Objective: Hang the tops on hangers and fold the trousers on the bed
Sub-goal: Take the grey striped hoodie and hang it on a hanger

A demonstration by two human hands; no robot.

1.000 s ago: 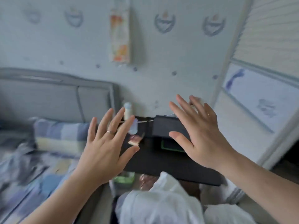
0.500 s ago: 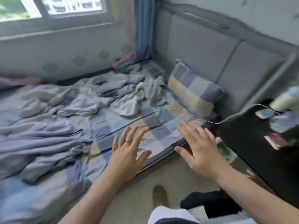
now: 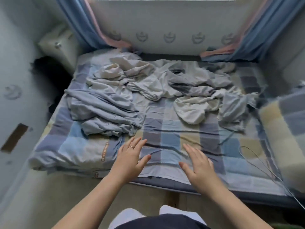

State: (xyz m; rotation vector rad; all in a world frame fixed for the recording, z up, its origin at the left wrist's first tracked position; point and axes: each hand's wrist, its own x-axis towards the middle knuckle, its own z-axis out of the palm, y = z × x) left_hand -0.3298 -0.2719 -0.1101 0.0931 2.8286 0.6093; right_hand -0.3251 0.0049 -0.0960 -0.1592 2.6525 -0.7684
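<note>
A heap of crumpled clothes lies across the far half of the checked bed [image 3: 171,133]. Pale blue-grey garments [image 3: 105,111] are bunched at the left. Cream-white pieces [image 3: 125,71] lie behind them, and another cream piece [image 3: 191,109] is right of centre, with grey ones [image 3: 206,78] beyond it. Which are tops and which are trousers I cannot tell. My left hand [image 3: 130,159], with a ring, and my right hand [image 3: 198,164] hover flat and spread over the bed's near edge, holding nothing. No hanger is in view.
A checked pillow [image 3: 285,119] lies at the bed's right end. A thin cable [image 3: 264,164] trails over the right front corner. Blue curtains [image 3: 79,22] hang on both sides of the wall under the window. Beige floor [image 3: 49,195] runs along the near side.
The view has swung left from the black bedside table to face the bed squarely. Both hands stayed open and spread, and are now over the bed's near edge.
</note>
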